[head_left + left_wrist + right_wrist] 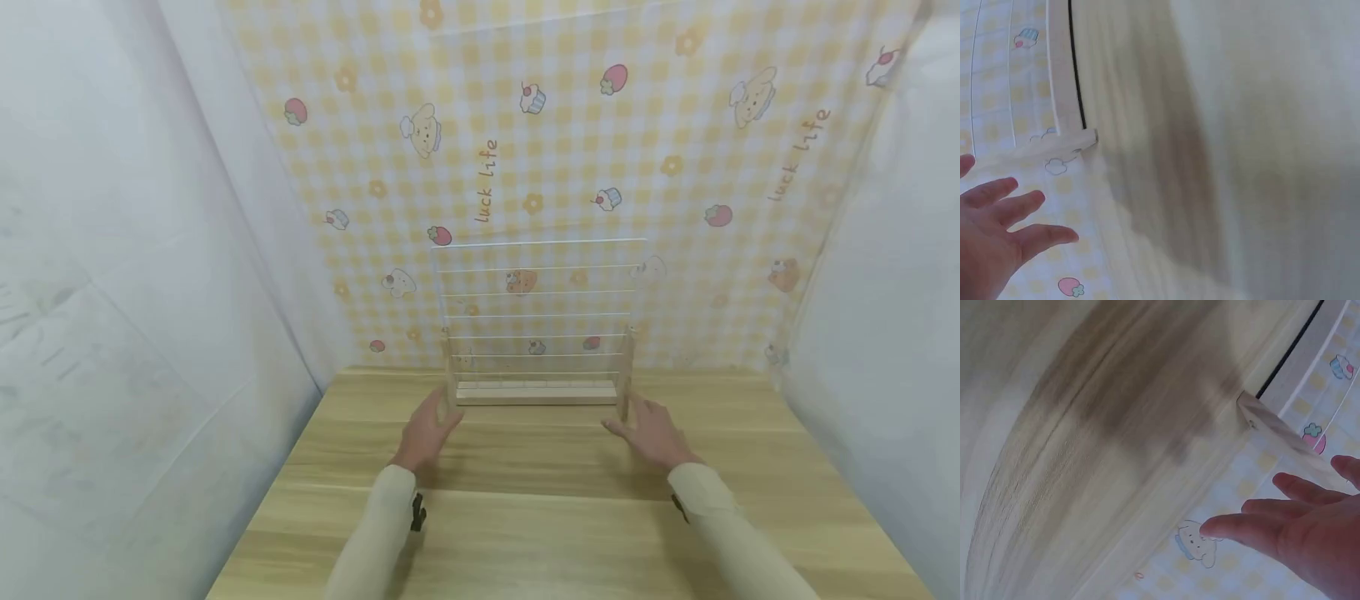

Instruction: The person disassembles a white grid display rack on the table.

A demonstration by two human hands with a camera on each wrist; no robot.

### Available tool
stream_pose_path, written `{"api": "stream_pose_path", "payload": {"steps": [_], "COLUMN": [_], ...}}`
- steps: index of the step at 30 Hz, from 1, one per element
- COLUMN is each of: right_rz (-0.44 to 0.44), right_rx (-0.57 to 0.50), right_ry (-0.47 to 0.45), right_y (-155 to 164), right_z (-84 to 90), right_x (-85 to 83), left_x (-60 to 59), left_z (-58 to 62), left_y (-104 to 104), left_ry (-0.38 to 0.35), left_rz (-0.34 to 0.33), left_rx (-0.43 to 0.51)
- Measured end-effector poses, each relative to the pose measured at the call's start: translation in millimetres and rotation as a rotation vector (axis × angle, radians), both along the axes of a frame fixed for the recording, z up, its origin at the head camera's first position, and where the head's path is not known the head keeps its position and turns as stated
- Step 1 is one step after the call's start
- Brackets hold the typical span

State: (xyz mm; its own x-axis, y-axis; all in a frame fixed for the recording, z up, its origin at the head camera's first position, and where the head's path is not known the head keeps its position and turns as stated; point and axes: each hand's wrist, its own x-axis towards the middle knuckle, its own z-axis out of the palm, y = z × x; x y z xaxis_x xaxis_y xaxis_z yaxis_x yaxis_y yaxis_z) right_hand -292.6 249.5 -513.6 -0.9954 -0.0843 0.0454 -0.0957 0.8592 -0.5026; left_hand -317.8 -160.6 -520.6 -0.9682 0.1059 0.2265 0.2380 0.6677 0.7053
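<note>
**Both hands open at the clear rack, far edge of table**

Near to far:

- Sleeves: cream, both forearms come in from the near edge of the wooden table [525, 517], angled toward the middle.
- Left hand [426, 433]: fingers straight and spread, holding nothing. Sits just beside the rack's left end; head view can't confirm contact. Left wrist view shows the fingers [1007, 209] splayed, with a gap to the rack's end post.
- Right hand [651, 433]: fingers straight, loosely spread, holding nothing. Fingertips at the rack's right end post, touching or nearly so, can't tell which. Right wrist view shows the fingers [1285, 506] extended just below the rack's wooden end.
- Hands well apart, one at each end of the rack.
- Clear rack [536, 325]: upright, transparent panel with horizontal lines, on a pale wooden base. Centred near the table's far edge.
- Behind it: yellow gingham backdrop [570, 150] with cartoon prints. White sheets on both sides.
</note>
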Motion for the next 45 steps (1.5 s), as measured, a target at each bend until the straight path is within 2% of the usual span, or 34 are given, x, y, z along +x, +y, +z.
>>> {"api": "stream_pose_path", "payload": {"steps": [6,11,16,22,28,37,45], "right_rz": [0.005,0.030,0.010,0.028,0.022,0.039,0.066], "right_rx": [-0.045,-0.065,-0.100,-0.098,-0.066,-0.103,-0.079], "right_ry": [-0.018,0.029,0.021,0.043,0.076,0.105,0.107], "right_y": [8.0,12.8,18.4,21.0,22.6,16.9,8.2], "right_z": [4.4,11.7,26.8,44.8,56.3,83.2,103.0], "right_x": [-4.4,-13.9,-23.6,-31.7,-41.6,-49.9,-58.0], "left_x": [-9.9,-17.9,-29.8,-41.5,-46.4,-56.4,-64.2], "left_z": [9.6,19.5,34.0,48.2,64.5,78.5,91.2], "left_y": [-2.8,-3.0,-0.5,2.4,7.0,5.9,10.2], "left_ry": [-0.063,-0.061,-0.068,-0.041,0.002,-0.013,-0.025], "left_rz": [0.019,0.021,0.007,0.019,0.016,0.001,-0.028], "left_rx": [0.065,0.139,0.190,0.179,0.182,0.172,0.162]}}
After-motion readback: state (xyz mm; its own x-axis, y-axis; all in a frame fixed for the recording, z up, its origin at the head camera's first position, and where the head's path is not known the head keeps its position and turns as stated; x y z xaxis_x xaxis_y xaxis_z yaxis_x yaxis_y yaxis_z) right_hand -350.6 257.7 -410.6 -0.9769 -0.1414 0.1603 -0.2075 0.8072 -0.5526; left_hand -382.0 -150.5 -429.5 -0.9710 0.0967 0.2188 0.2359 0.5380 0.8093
